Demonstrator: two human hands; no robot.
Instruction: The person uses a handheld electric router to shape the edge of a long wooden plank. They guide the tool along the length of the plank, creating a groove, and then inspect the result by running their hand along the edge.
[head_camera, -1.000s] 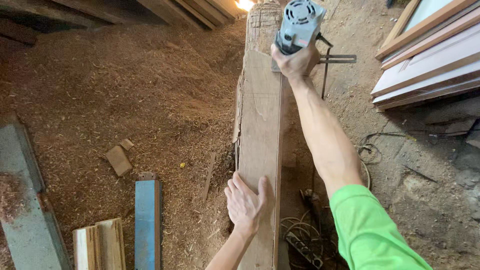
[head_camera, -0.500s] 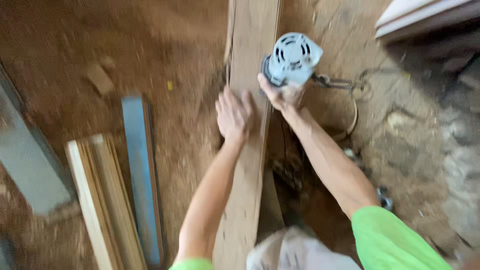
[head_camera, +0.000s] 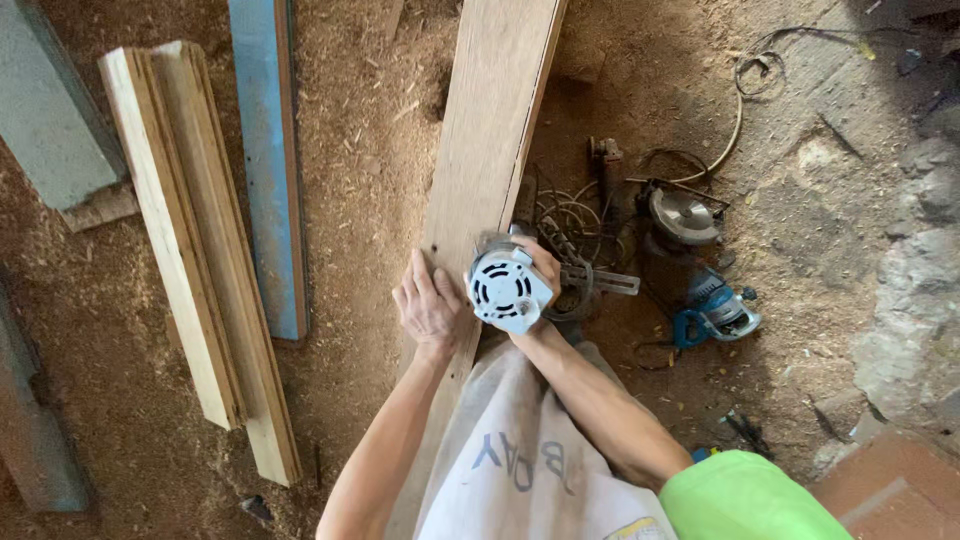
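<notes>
The left hand (head_camera: 428, 305) lies flat on a long wooden plank (head_camera: 490, 130); the right hand (head_camera: 538, 268) grips a white power router (head_camera: 508, 290) at the plank's right edge. A circular saw (head_camera: 682, 215) and blue power tool (head_camera: 715, 310) sit on the sawdust-covered floor (head_camera: 370, 130) nearby

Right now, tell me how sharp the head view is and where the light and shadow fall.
Head view: sharp overall, no motion blur; the plank, left hand and white power tool in the right hand are crisp. Soft, even light on the sawdust floor, no glare. Top right corner falls into shadow; edges bend slightly from the wide lens.
</notes>
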